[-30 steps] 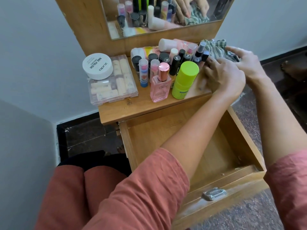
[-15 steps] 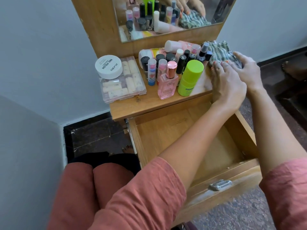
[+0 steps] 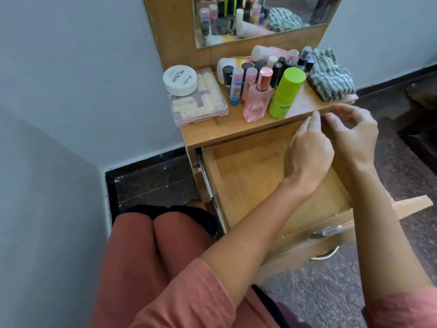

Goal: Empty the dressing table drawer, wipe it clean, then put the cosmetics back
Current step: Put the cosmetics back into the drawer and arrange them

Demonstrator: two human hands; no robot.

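Left hand (image 3: 309, 150), right hand (image 3: 354, 136) — loosely curled.

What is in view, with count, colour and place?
drawer: one, wood, pulled open, nothing seen inside
tabletop: one, wood, above drawer
mirror: one, behind tabletop
cloth: one, green-and-white striped, tabletop right end
green bottle: one, upright, tabletop front
perfume bottle: one, pink, left of green bottle
jar: one, white, on clear box
clear box: one, tabletop left end
small bottles: many, mixed colours, behind perfume bottle
left hand: over drawer, fingers straight
right hand: beside it, loosely curled, holds nothing seen
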